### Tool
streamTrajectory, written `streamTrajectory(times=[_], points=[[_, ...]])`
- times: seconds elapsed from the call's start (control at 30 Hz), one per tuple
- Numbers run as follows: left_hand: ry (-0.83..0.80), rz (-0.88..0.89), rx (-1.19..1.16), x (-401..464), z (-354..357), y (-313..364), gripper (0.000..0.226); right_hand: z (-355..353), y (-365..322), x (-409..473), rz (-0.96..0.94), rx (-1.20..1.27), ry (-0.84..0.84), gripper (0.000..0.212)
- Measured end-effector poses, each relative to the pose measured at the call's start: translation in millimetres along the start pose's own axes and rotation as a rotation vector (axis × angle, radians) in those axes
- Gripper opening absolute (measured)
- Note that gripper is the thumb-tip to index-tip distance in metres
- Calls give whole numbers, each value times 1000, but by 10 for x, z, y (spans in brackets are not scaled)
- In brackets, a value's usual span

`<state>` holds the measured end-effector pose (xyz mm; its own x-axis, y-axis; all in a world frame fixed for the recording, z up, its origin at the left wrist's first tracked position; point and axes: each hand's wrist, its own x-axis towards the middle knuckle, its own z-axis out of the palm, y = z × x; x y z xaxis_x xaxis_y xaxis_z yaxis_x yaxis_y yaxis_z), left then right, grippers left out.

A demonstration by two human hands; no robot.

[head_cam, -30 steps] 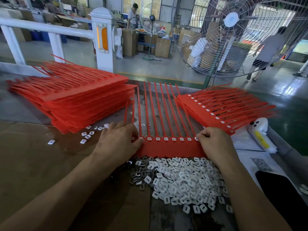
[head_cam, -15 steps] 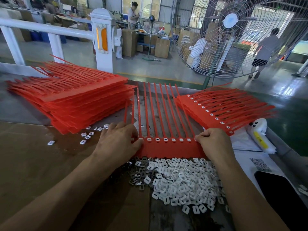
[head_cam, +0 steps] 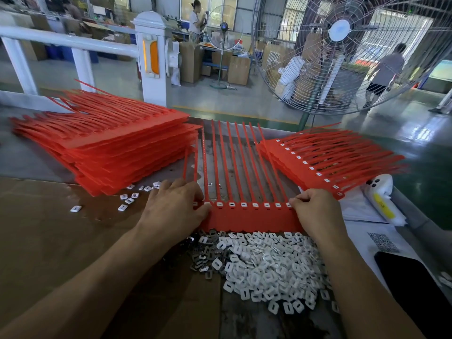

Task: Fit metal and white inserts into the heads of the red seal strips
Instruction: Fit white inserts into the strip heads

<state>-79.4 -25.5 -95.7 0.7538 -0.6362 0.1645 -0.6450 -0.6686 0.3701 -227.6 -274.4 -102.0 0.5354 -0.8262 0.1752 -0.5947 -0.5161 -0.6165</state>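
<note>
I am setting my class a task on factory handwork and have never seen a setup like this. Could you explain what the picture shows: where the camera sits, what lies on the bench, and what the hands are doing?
There is no machine here. The camera sits on a worker's head and looks down at their own two bare hands.

On the bench lies a red seal strip sheet, a comb of long tails joined at a band of heads, each head showing a white insert. The left hand presses on its left end; the right hand pinches its right end.

Just in front lies a pile of loose white inserts, with darker metal inserts at its left edge. A tall stack of red sheets sits to the left and a smaller stack, with inserts showing, to the right.
</note>
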Motion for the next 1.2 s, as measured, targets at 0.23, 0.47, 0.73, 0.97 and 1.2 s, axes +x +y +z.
streamTrajectory(times=[0.23,0.47,0.73,0.97,1.2], points=[[-9,-1,5,2,2,0,33,23,-31,5,-18,-92,3,13],[-16,-4,3,1,-21,10,33,11,-72,-42,-41,-133,-5,16],[-6,-14,-12,-8,-19,12,33,-44,-47,-62,-18,9,-43,15],[-8,-15,-4,-3,-15,19,34,-68,-62,-37,-33,-54,-59,19],[-7,-19,-9,-3,-1,14,32,-72,-83,-17,-38,-116,-68,20]])
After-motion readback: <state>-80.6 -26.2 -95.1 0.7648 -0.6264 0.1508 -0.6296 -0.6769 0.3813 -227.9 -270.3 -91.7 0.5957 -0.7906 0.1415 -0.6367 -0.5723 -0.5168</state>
